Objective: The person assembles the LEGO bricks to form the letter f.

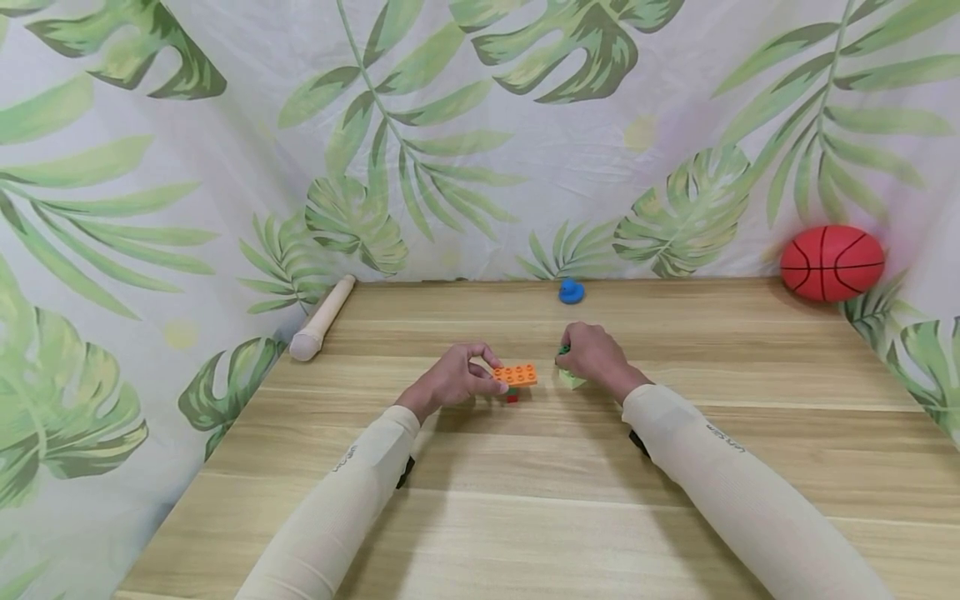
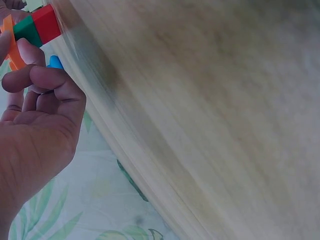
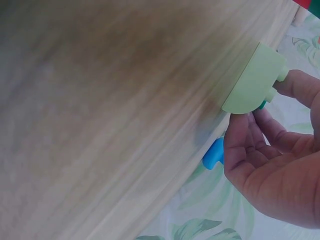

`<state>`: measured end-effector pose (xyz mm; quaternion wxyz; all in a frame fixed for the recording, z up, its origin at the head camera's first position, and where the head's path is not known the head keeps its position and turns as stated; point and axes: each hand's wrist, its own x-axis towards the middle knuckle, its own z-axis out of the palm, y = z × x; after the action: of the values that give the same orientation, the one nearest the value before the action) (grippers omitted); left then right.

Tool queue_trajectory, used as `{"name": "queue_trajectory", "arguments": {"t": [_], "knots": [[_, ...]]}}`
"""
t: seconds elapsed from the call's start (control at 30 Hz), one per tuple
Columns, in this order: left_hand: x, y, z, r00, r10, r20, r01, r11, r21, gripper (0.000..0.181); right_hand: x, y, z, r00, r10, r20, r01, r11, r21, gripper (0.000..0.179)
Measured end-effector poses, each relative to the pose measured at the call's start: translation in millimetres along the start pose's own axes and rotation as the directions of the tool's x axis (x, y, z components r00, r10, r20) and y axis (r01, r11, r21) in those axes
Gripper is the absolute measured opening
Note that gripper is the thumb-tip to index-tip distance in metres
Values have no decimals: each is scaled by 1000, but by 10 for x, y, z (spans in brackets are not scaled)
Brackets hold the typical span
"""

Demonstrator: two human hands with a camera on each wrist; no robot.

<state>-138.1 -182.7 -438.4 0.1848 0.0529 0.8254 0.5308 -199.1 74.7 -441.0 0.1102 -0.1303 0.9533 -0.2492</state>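
Observation:
My left hand pinches an orange building brick with studs on top, thumb on the near side. Under it are a green block and a red block in one stack, the red one at table level. To the right, my right hand has its fingers on a light green brick with a rounded end, which stands on the table studs up. One finger touches a stud, another the rounded end. A dark green piece shows by the fingertips, mostly hidden by the hand.
Behind the hands, a blue toy duck stands near the table's back edge. A red ball is at the back right corner, and a pale microphone-shaped object lies along the left edge. A leaf-print cloth hangs behind the wooden table.

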Motion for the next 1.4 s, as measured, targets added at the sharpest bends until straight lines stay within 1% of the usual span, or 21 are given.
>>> {"name": "queue_trajectory", "arguments": {"t": [0.2,0.47,0.67,0.83,1.0,1.07,1.13,1.2,1.3,1.33,1.4], "knots": [[-1,-12,2,1000,6,0,-6,1000,15,27,-14,-13,4,1000,-4,-14,4,1000,-3,35],[-4,-15,1,1000,6,-6,-6,1000,10,28,-18,1,2,1000,-18,-11,18,1000,7,41],[1,-22,10,1000,13,0,-13,1000,-4,28,-25,1,0,1000,5,0,-5,1000,-2,42],[-4,-17,11,1000,11,-1,-11,1000,-4,29,-23,-8,-2,1000,-2,-1,2,1000,-27,35],[-5,-23,0,1000,12,-2,-12,1000,-3,28,-18,-22,-9,1000,-16,5,16,999,-45,19],[-1,-26,-3,1000,11,-2,-11,1000,-6,28,-19,-20,-11,1000,-23,5,23,999,-44,19],[-1,-24,-2,1000,10,-1,-10,1000,-7,27,-23,-21,-11,1000,-30,5,30,999,-39,23],[0,-24,-2,1000,8,-1,-8,1000,-7,27,-33,-24,-10,999,-45,5,45,998,-33,23],[5,-32,-5,1000,7,-1,-7,1000,-4,27,-62,-38,-5,995,-97,-25,96,995,-28,11],[7,-34,-7,1000,6,0,-6,1000,-2,27,-74,-47,-4,992,-118,-35,117,993,-23,11],[9,-33,-9,1000,7,-1,-7,1000,-1,28,-94,-70,-1,983,-169,-65,169,986,-12,21]]}}
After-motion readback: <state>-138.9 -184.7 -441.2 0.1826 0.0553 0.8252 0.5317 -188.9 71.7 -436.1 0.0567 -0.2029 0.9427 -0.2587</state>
